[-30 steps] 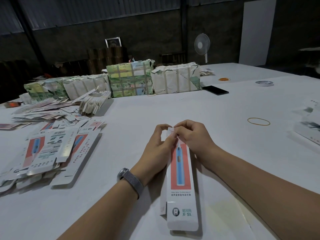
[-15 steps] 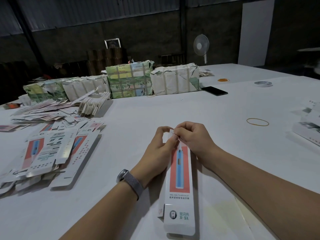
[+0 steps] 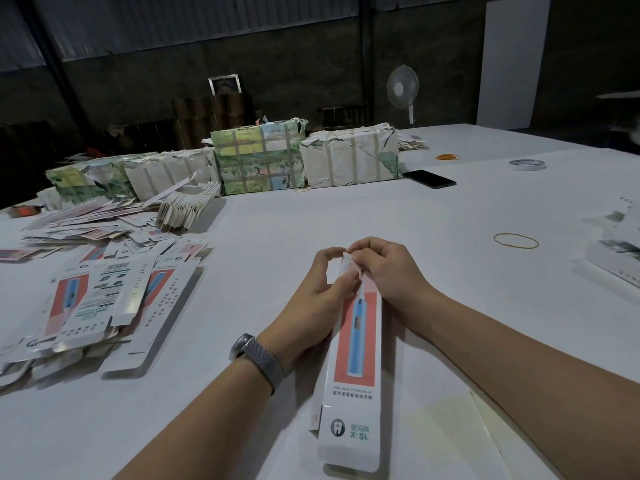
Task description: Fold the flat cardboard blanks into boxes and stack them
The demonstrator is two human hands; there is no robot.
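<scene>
A large table (image 3: 433,216) covered in a smooth white sheet fills the view; its far edge is seen against a dark corrugated wall, and broad bare surface lies between the hands and the far bundles. Four wrapped bundles (image 3: 258,157) of printed paper, strapped with tape bands and torn along the top, are lined up near the far edge. A loose heap of flat blanks (image 3: 93,299), white card printed with a red panel and a blue toothbrush, is spread over the left side, with a fanned sheaf standing behind it. Finished white boxes (image 3: 620,258) are partly seen at the right edge.

The long, narrow box (image 3: 356,341) being folded lies at centre, its near end pointing towards the viewer and lifted slightly off the table; its far end is held between both hands. The left hand (image 3: 322,292), with a grey mesh-strap watch (image 3: 256,358) on the wrist, is curled round the left side of that end. The right hand (image 3: 388,268) is curled over the end, with the small top flap pinched in its fingertips.

A black phone (image 3: 429,179) lies flat beside the rightmost bundle. A tape roll (image 3: 526,164) and a yellow rubber band (image 3: 516,240) lie well apart on the right.
</scene>
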